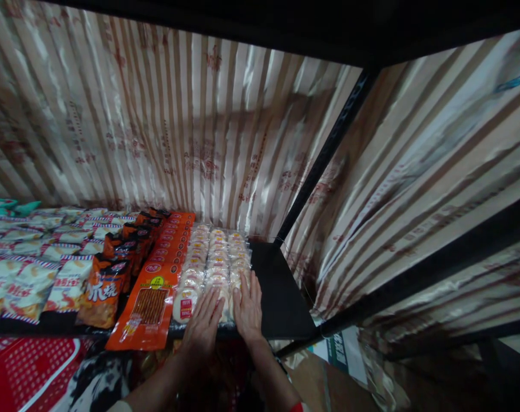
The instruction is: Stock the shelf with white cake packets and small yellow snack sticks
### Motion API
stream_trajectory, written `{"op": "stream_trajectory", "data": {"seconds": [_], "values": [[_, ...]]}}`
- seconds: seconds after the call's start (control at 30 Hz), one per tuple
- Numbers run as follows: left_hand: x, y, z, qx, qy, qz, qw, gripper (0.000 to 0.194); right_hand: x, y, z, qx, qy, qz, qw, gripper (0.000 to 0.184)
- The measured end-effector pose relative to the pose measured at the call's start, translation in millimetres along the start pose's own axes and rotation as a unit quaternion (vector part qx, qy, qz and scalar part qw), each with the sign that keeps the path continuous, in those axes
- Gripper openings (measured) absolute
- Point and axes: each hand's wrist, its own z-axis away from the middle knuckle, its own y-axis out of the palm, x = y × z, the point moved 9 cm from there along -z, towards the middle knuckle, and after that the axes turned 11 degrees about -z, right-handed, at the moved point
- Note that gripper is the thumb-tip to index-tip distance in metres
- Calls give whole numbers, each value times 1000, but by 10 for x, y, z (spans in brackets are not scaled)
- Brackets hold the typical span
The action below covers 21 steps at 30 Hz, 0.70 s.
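Rows of round white crackers in clear wrappers (217, 266) lie on the black shelf (281, 292). My left hand (203, 320) rests flat on the front of the middle row, fingers stretched out. On the right-hand row lies my right hand (248, 306), its fingers extended along the outer side. Both hands touch the wrapped crackers, and neither is closed round one. The front packs of these two rows are partly hidden under my hands. Left of them, long orange snack packets (150, 303) overlap in a line running back.
Orange-brown snack bags (102, 289) and white snack bags (28, 286) fill the shelf's left side. A black post (328, 149) stands at the back right corner. Striped sheeting (225, 131) hangs behind. A red basket (28, 366) sits below at left.
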Motion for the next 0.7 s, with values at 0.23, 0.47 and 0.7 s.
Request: {"op": "stream_trajectory", "data": {"seconds": [0.23, 0.47, 0.7], "values": [[-17, 0, -21, -2, 0, -15, 1000, 56, 22, 8, -25, 30, 5, -2, 1000, 50], [-68, -8, -11, -9, -42, -12, 999, 56, -46, -135, -71, 30, -3, -14, 999, 54], [-17, 110, -60, 8, -40, -20, 999, 55, -68, 19, -95, 37, -12, -36, 999, 50]]}}
